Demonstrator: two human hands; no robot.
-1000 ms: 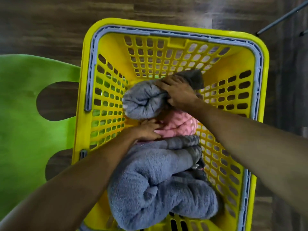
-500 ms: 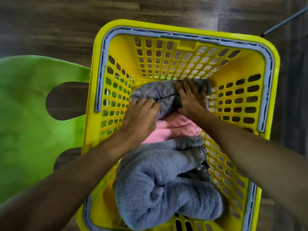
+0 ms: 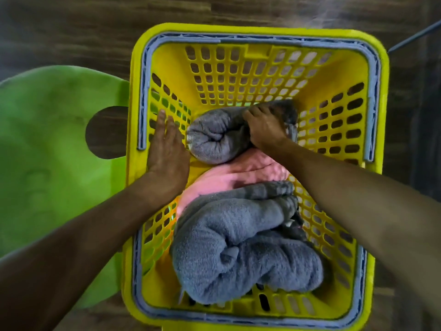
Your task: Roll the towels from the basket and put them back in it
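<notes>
Currently the right hand [image 3: 265, 130] is gripping the small grey towel roll [image 3: 214, 139] from above, fingers curled over its right-hand part, and is pressing it down at the far end of the yellow laundry basket [image 3: 262, 32]. Judged purpose: seating the roll crosswise so that it is not unwinding. The spiral end is facing the left wall, which confirms that the roll is lying across the basket's width. The left hand [image 3: 167, 149] is lying open, fingers straight and close together, flat over the inner left wall just beside that spiral end and holding nothing. It is probably steadying the basket or guarding the roll's end; I cannot tell which. A pink towel [image 3: 229, 177] is sitting in the middle, touching the small roll on its near side and partly tucked under the large grey towel [image 3: 238, 254], which is filling the near end as a loose, bulky roll. All three are lying in a row, likely so that each is wedging its neighbour shut. How tightly the pink one is rolled cannot be told, since only its top is showing. The grey handle [image 3: 143, 91] is lying folded along the rim, clear of the arms. The basket is standing on a dark wooden floor [image 3: 71, 32], with a green plastic chair [image 3: 59, 151] just beside its left side. Judgement: the task is nearing completion.
</notes>
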